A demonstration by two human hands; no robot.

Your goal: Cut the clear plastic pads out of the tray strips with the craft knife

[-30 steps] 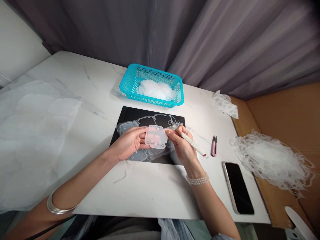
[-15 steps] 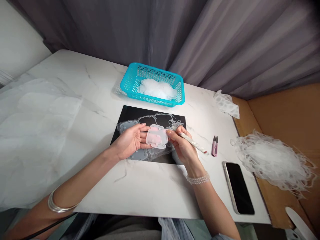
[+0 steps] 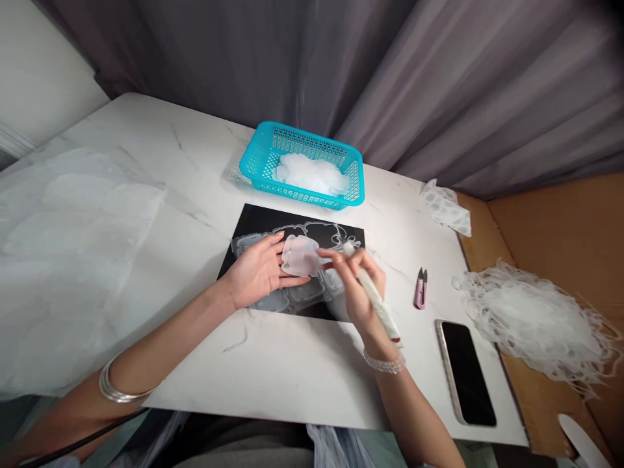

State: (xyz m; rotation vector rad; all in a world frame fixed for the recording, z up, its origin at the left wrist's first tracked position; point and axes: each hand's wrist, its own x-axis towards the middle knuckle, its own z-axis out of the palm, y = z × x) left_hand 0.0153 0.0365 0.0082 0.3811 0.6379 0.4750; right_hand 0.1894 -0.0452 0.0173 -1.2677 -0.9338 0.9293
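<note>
My left hand (image 3: 257,272) holds a translucent, pinkish-white soft plastic piece (image 3: 299,255) between thumb and fingers, above a black mat (image 3: 253,224). My right hand (image 3: 357,281) is closed round a white pen-like tool (image 3: 374,299) and its fingertips pinch the piece's right edge. Under both hands a clear sheet of joined pieces (image 3: 292,296) lies on the mat. A silver bangle is on my left wrist, a bead bracelet on my right.
A turquoise basket (image 3: 263,159) with white pieces stands behind the mat. Pink snips (image 3: 420,288) and a phone (image 3: 465,372) lie to the right. A heap of white trimmings (image 3: 531,316) rests on a cardboard surface. Clear sheets (image 3: 68,247) cover the table's left.
My right hand has swung the tool more upright and moved its fingertips onto the piece's right edge. The piece has tilted and shifted slightly left in my left hand.
</note>
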